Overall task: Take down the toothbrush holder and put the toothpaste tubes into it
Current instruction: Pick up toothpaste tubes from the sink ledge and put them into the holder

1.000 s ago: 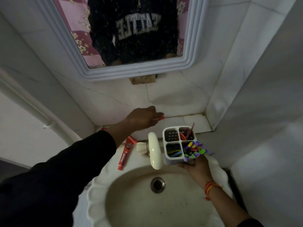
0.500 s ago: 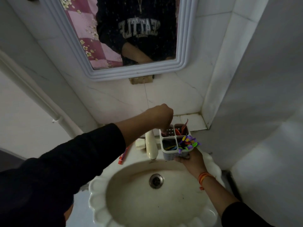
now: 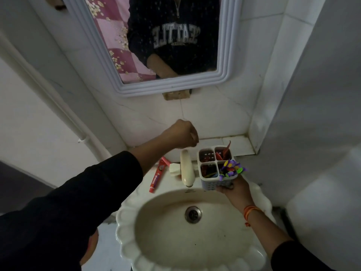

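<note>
Far left: black sleeve (image 3: 58,208) filling the lower corner, cut off by the frame edge. Beside the basin's back rim, a red toothpaste tube (image 3: 156,178) lying flat, its upper end hidden under the forearm. Above it, left hand (image 3: 182,136) curled into a loose fist over the tap, fingers drawn together; impossible to tell if anything is pinched inside. Cream tap (image 3: 186,169) jutting over the scalloped sink (image 3: 125,222), drain (image 3: 193,214) exposed, bowl open. Just right of the tap, white four-compartment toothbrush holder (image 3: 210,184) held upright above the sink's back rim, right hand (image 3: 233,189) clamped on its lower side. Red items inside the compartments, too dim to identify; purple and green bits (image 3: 232,170) spilling over the near-right corner. Tiled ledge (image 3: 242,147) behind, bare. Wall close at the right.
</note>
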The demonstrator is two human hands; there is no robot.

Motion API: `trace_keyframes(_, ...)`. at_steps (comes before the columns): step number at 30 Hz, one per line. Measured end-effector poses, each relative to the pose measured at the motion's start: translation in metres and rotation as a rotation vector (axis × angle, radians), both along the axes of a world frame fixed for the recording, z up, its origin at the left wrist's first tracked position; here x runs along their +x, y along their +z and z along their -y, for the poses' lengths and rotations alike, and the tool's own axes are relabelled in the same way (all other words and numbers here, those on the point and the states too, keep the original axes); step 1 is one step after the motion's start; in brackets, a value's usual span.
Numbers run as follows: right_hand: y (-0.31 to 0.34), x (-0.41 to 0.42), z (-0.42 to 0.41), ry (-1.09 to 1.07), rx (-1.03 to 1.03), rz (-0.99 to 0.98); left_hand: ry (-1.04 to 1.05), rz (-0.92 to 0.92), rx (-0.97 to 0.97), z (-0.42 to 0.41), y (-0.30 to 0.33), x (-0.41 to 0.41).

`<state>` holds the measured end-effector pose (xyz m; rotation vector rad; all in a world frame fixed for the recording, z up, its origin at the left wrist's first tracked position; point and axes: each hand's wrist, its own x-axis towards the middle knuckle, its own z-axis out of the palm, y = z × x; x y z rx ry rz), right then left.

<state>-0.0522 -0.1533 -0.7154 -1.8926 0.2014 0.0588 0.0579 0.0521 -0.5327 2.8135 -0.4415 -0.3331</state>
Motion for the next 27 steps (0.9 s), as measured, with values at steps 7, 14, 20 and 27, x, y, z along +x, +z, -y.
trace_keyframes(7, -0.004, 0.001, -0.001, -0.023, -0.048, 0.002, 0.121, -0.109, 0.227, -0.066, -0.059, 0.014)
trace_keyframes(14, -0.005, 0.0, -0.003, -0.027, -0.039, 0.014, -0.053, -0.127, 0.496, -0.084, -0.106, 0.012)
trace_keyframes(20, -0.009, 0.003, -0.003, -0.009, 0.025, 0.0, -0.206, 0.0, 0.639, -0.082, -0.104, 0.016)
trace_keyframes(27, 0.001, -0.003, -0.001, 0.02, -0.104, -0.09, -0.158, 0.059, 0.46, -0.066, -0.043, 0.028)
